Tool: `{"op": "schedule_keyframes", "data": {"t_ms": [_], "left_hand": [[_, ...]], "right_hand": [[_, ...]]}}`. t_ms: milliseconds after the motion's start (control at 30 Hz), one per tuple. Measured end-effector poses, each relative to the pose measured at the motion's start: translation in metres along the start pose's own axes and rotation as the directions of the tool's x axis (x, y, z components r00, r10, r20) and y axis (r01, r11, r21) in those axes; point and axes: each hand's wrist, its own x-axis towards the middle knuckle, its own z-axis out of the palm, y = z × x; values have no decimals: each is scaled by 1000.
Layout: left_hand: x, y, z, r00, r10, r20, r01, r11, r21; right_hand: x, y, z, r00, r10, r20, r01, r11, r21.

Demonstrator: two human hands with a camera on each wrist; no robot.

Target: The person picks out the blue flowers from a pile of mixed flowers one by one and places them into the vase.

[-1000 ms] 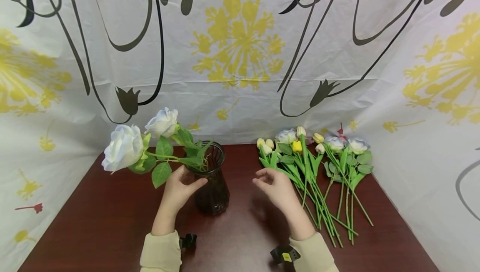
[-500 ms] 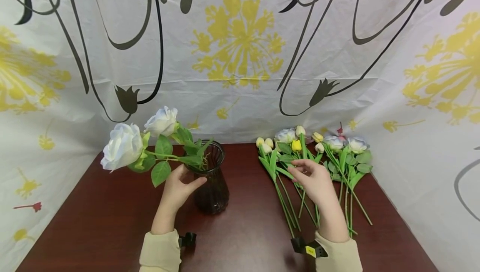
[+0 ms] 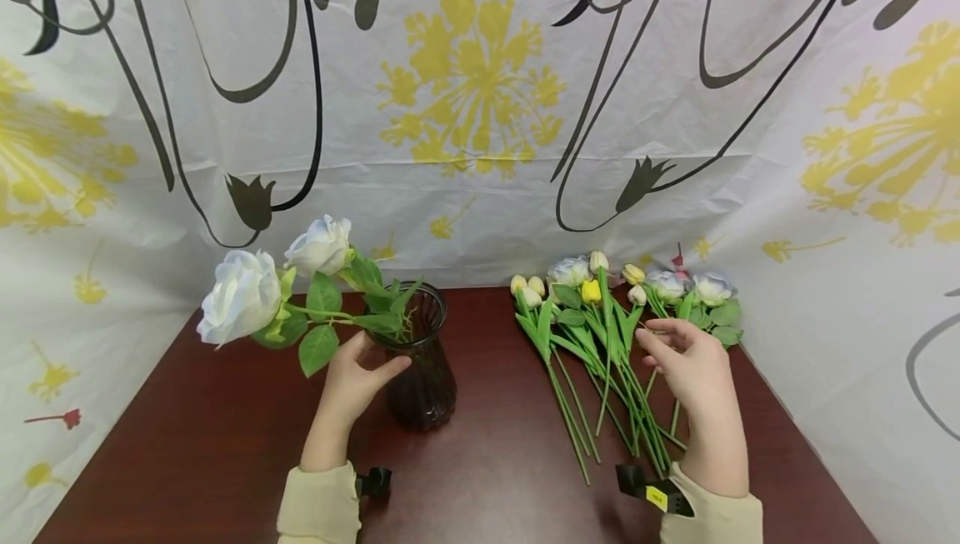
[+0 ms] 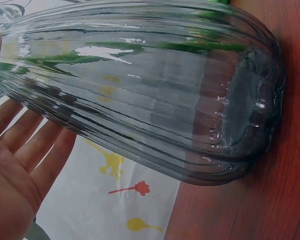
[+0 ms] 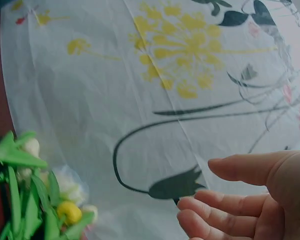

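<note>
Dark red-brown table (image 3: 210, 444), glossy. White cloth backdrop (image 3: 480, 194) hangs behind and wraps both sides, creased, printed with yellow dandelion heads (image 3: 468, 86) and black looping stems ending in dark tulip shapes (image 3: 251, 201). Small red flower print (image 3: 63, 417) low on the left panel.

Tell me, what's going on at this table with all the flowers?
A person is arranging artificial flowers. Their left hand holds a dark ribbed glass vase on the brown table; two white roses already stand in it, leaning left. Their right hand, empty with fingers relaxed, hovers over a pile of loose flowers lying on the table, white roses and small tulips. A flower-printed cloth hangs behind.
</note>
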Motion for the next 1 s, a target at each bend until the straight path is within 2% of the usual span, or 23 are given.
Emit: {"op": "schedule_keyframes", "data": {"t_ms": [100,233,400,600,700,833,933,1000], "left_hand": [[0,-2,0,1000,11,-1,-11,1000,4],[4,-22,1,1000,18,-1,-18,1000,-11],[4,-21,1,1000,18,1,-18,1000,-19],[5,-21,0,999,32,-4,-32,999,-5],[4,-16,0,1000,29,-5,-29,1000,1],[0,1,0,999,43,-1,-43,999,9],[-4,12,-1,998,63,1,-63,998,14],[-4,13,-1,998,69,1,-69,998,11]], "right_hand": [[1,6,-7,999,28,-27,-28,999,-22],[2,15,-14,996,66,-55,-69,996,-52],[4,28,-24,989,138,-45,-140,988,-63],[4,39,-34,983,176,-46,-180,980,-89],[4,43,-37,976,214,-48,-218,972,-92],[6,49,-39,963,264,-51,-267,959,-97],[9,56,-38,961,274,-42,-277,956,-100],[12,62,-37,961,275,-29,-277,956,-99]]}}
